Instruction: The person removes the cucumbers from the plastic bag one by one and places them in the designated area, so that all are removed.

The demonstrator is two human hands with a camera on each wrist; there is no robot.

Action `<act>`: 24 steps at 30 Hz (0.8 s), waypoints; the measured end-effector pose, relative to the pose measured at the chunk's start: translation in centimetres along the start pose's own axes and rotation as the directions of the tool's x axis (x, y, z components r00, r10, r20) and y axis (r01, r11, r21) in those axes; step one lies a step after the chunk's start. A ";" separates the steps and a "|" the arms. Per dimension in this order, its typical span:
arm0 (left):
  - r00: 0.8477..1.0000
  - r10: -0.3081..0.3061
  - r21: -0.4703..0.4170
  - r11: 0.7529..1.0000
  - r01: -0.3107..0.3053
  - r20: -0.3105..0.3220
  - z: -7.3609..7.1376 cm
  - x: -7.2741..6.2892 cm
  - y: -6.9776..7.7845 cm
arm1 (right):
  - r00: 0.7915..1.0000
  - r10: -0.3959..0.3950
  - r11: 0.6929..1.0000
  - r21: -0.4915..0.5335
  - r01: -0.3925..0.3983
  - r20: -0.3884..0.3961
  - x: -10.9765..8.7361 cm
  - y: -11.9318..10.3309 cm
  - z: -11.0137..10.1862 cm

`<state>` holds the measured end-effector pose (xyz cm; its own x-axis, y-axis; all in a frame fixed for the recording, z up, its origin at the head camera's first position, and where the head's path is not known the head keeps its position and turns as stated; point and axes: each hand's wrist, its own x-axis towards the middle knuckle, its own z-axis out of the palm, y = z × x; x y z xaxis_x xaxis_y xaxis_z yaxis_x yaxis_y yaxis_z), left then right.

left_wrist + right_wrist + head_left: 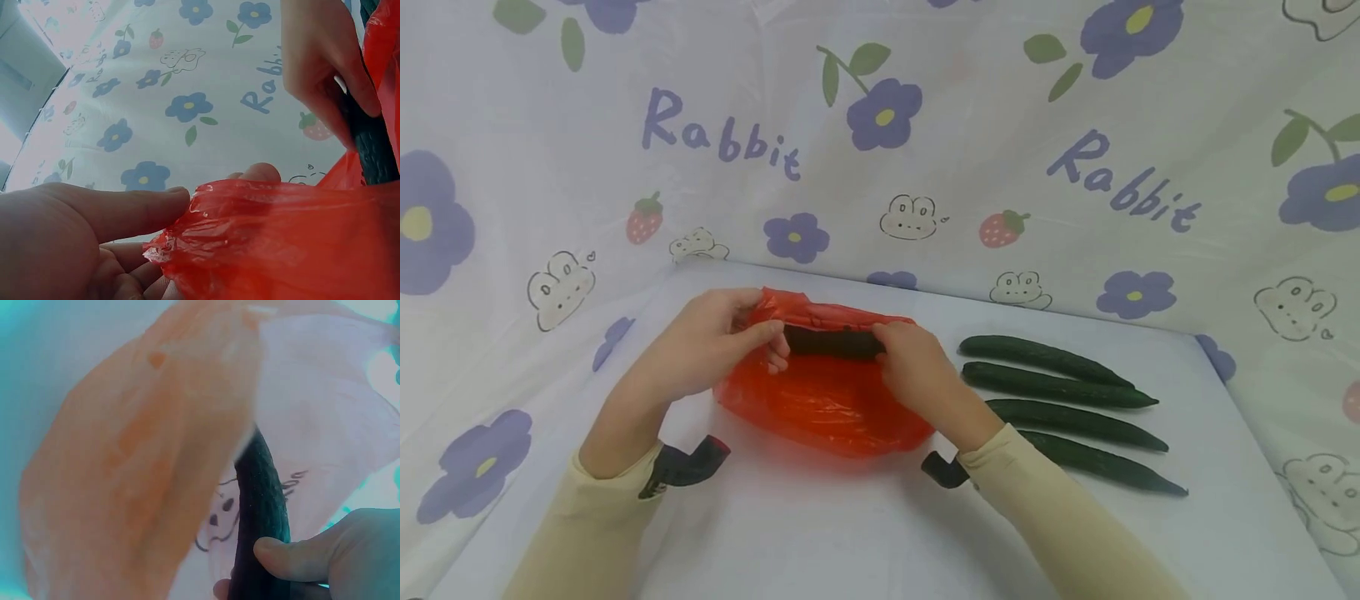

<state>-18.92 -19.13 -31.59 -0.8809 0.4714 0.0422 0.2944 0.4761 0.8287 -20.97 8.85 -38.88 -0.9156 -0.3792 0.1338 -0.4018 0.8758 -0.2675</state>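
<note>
A red plastic bag (820,408) stands on the white table with its mouth spread between both hands. My left hand (718,337) pinches the bag's left rim between thumb and fingers; in the left wrist view the film bunches at the thumb tip. My right hand (917,367) grips a dark green cucumber (835,342) near one end, thumb on top. The cucumber lies crosswise at the bag's mouth. Its far end passes behind the film (187,425) in the right wrist view, hidden from there on.
Several cucumbers lie side by side on the table to the right, among them a rear one (1045,358) and a front one (1105,467) partly behind the right forearm. Dark wrist-worn pieces (688,462) stick out from the cuffs. A printed curtain (962,167) hangs behind the table.
</note>
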 end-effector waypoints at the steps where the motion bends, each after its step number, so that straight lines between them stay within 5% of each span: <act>1: 1.000 0.000 -0.004 1.000 0.000 -0.003 0.0 0.0 0.0 | 1.000 0.015 1.000 0.018 -0.015 0.001 -0.3 0.0 -0.2; 7: 1.000 0.001 -0.026 1.000 -0.002 -0.020 -0.1 -0.1 0.0 | 0.998 0.056 0.992 0.115 -0.055 -0.008 -2.1 0.4 -1.5; 16: 1.000 -0.012 -0.022 1.000 0.012 -0.019 -0.3 0.0 0.1 | 0.997 0.030 0.972 0.234 -0.013 -0.069 -3.9 2.0 -2.8; 24: 1.000 -0.012 -0.022 1.000 0.012 -0.025 -0.8 0.3 -0.3 | 0.996 0.006 0.969 0.246 0.016 -0.089 -5.0 3.3 -3.4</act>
<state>-19.61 -19.74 -31.37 -0.8936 0.4465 0.0464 0.2760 0.4650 0.8412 -17.69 14.60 -37.22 -0.9131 -0.3453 0.2167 -0.4077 0.7691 -0.4922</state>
